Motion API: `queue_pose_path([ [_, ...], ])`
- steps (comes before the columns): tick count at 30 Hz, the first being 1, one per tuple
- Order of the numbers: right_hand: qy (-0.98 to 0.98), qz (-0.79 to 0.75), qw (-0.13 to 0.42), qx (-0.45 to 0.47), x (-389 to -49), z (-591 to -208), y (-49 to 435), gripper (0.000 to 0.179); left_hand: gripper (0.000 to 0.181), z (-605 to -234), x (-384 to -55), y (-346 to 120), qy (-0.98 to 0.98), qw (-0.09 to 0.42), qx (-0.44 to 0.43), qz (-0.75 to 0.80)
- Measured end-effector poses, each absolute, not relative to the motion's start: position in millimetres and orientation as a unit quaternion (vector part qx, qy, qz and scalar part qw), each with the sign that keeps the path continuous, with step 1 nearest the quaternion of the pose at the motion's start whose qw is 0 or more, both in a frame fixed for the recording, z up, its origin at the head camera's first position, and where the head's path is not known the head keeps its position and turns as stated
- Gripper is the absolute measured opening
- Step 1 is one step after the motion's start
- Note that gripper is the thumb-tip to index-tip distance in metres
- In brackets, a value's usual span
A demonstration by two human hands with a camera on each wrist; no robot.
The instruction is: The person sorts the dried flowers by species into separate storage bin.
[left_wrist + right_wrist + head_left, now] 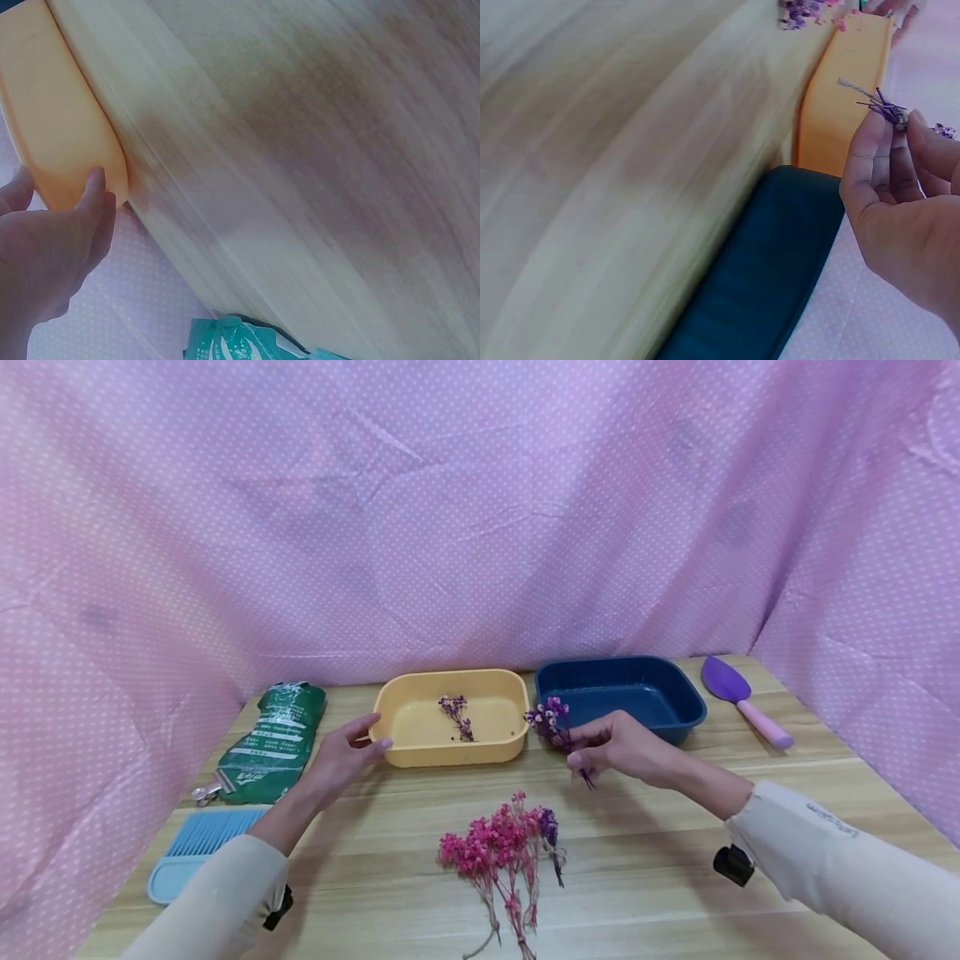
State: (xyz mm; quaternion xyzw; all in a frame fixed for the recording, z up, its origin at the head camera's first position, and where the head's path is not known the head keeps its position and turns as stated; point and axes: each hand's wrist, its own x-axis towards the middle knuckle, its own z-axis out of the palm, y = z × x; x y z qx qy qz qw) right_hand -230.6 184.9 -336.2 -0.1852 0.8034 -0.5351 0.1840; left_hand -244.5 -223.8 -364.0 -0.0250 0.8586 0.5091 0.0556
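Note:
Between the thumb and fingers of my right hand point(626, 749) is a small bunch of purple dried flowers point(551, 722), held just right of the yellow tub point(450, 757). Its tied stems point(885, 109) poke out past the fingertips in the right wrist view. At the tub's left end, my left hand point(341, 764) rests with fairly straight fingers against the outside. A purple flower sprig point(457, 717) lies inside the tub with a few loose bits. Nearest me on the table lies a bunch of pink dried flowers point(495, 843), with a purple sprig point(550, 828) at its right.
Right of the yellow tub stands a dark blue tub point(622, 697). A purple trowel point(726, 681) with a pink handle lies at the far right. On the left are a clipped green bag point(273, 747) and a light blue brush point(202, 843). Pink dotted cloth point(465, 527) hangs behind.

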Motion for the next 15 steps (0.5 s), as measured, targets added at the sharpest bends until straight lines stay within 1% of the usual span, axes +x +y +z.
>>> queue_pose_path([
  [3,0.81,-0.533,0.173,-0.176,-234.7,-331.7,179.9,0.04,0.067,-363.7,-244.7,-223.3,0.859,0.058,-0.028,0.507],
  [9,0.803,-0.55,0.164,-0.161,-246.2,-320.6,167.7,0.046,0.068,-363.3,-244.7,-222.9,0.86,0.064,-0.032,0.505],
  [11,0.797,-0.557,0.163,-0.167,-250.4,-318.3,162.6,0.045,0.068,-363.3,-244.6,-223.0,0.86,0.065,-0.033,0.505],
  [15,0.789,-0.566,0.162,-0.174,-257.4,-316.0,152.0,0.036,0.067,-363.1,-243.9,-223.8,0.859,0.065,-0.033,0.506],
])
